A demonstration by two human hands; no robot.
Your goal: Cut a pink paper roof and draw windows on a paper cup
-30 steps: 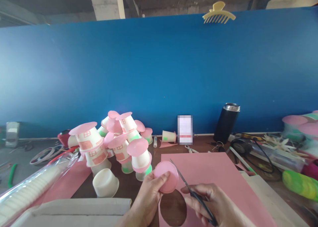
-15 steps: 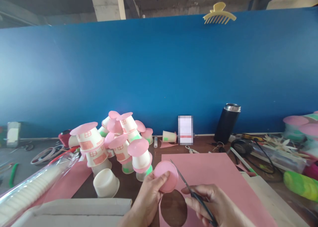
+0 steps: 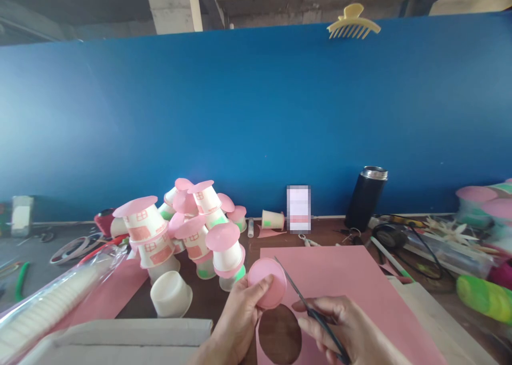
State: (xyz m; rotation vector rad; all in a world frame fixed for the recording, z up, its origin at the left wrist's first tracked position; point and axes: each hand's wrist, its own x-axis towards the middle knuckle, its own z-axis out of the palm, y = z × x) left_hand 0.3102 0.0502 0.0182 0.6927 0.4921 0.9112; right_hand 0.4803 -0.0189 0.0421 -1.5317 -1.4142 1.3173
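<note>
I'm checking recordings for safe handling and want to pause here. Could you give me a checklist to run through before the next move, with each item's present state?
1. Left hand gripping the pink disc: ok, thumb across its face.
2. Right hand holding the scissors by the handles: ok.
3. Left thumb clear of the blades: ok, it sits apart from them.
4. Left fingers behind the disc clear of the blades: cannot tell, they are hidden.
5. Pink sheet lying on the table: ok, with a round hole near the hands.
6. Black bottle capped: not ok, its metal neck is bare.
</note>
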